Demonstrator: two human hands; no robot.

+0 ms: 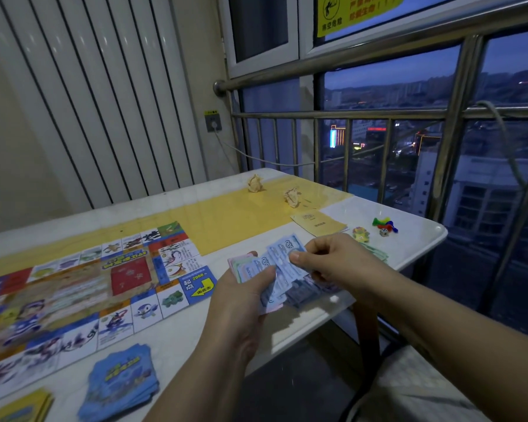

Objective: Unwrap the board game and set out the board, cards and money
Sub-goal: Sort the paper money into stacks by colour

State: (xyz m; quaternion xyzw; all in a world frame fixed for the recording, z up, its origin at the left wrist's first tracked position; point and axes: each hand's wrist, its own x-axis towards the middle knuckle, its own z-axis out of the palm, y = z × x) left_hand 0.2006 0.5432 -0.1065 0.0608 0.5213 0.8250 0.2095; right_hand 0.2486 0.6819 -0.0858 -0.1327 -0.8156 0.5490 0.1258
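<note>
Left hand (240,300) under money (282,258), right hand (342,263) atop

Window sticker (354,10): yellow, read "高空危险" beneath a falling-figure symbol; its other lines were cut off.
Board corner square (197,283): read "起点 2000", with "由此去" on a yellow arrow.
Banknotes (282,263): the blue ones showed "500", upside down.
Booklet (319,223): print was too small to read.
Blue cards (122,382): title was blurred.

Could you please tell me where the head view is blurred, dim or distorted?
In the head view, the light is dim and bluish; the board smears toward the left, while the money, left hand and right hand are fairly sharp; the table edge shows glare; the railing bows.
</note>
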